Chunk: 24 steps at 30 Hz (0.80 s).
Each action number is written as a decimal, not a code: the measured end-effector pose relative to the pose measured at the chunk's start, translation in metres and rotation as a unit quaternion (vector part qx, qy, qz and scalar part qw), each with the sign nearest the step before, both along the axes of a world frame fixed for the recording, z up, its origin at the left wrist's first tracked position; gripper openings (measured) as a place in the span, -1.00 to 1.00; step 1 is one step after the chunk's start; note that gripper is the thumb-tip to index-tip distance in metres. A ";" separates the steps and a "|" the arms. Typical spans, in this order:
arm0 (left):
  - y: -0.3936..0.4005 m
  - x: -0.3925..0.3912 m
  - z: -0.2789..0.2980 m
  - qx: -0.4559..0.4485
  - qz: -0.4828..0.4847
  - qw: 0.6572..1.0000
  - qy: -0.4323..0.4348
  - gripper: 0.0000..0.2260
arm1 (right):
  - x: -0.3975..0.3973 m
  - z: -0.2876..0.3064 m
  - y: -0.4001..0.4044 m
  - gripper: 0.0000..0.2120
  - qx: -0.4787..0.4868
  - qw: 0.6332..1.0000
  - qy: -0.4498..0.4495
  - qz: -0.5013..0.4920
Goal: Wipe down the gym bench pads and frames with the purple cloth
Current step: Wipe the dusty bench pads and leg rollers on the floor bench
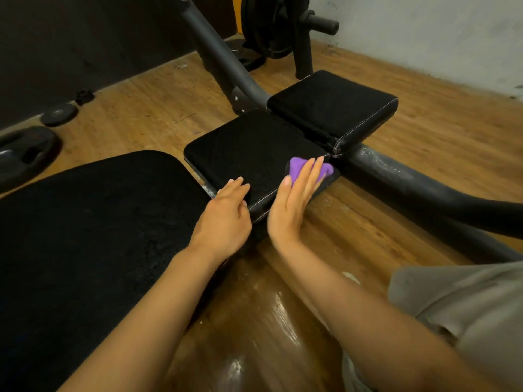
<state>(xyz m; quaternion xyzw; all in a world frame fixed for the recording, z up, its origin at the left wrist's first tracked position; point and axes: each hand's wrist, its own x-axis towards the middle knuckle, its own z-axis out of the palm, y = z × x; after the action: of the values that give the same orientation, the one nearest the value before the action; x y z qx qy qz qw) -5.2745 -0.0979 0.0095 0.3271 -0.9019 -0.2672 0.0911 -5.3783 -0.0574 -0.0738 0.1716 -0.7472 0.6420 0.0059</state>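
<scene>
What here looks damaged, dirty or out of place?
The grey frame tube beside the pads carries whitish scuffs or dust. Several weight plates lie loose on the floor by the dark wall. The pad under the purple cloth looks intact.

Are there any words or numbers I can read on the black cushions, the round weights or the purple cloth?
None can be read.
Middle pad: plain black, only stitching.
Far pad: no label.
Purple cloth: plain, pressed under the right hand.
Weight plates on the floor: too dark and blurred to tell if they bear numbers.
Plate on the rack: no marks readable.
</scene>
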 end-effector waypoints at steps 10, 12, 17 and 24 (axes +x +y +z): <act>-0.013 0.072 -0.002 -0.081 0.019 0.995 -0.055 -0.57 | 0.038 -0.035 0.020 -0.47 0.113 0.949 0.255 0.147; -0.013 0.077 -0.002 -0.079 0.015 0.995 -0.057 -0.56 | 0.020 -0.027 0.023 -0.50 0.137 0.935 0.296 0.138; -0.013 0.078 -0.001 -0.064 0.012 0.997 -0.050 -0.56 | -0.037 0.015 0.001 -0.62 0.179 0.961 0.213 -0.005; -0.011 0.080 0.004 -0.038 0.014 0.998 -0.047 -0.56 | 0.042 -0.006 0.012 -0.58 0.135 0.947 0.269 0.109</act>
<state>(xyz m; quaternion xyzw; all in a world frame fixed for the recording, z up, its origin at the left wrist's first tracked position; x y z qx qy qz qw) -5.1947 -0.1088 0.0134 0.3480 -0.9100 -0.2161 0.0643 -5.3367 -0.0449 -0.0802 0.4172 -0.7747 0.4615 0.1131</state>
